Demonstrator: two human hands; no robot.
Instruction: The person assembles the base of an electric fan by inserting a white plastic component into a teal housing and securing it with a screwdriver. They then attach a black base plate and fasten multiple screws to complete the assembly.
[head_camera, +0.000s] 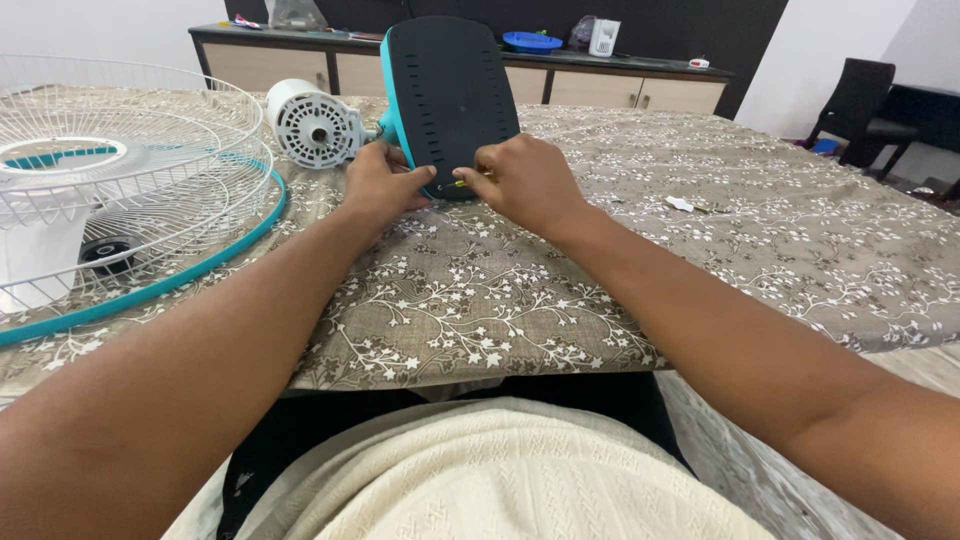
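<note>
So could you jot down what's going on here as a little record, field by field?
left hand: grips the lower edge of the fan base
right hand: pinches a thin yellow-handled tool against the base
fan base: black underside with slots, teal rim, tilted up on the table
motor: white, lying beside the base
grille: white wire, teal ring, at the table's left
cloth: grey-brown with white flowers
behind: sideboard, dark chair

fan base (450, 90): black slotted underside, teal rim, tipped on edge beside white motor housing (313, 124)
screwdriver (462, 182): yellow, thin, against base's lower edge
</note>
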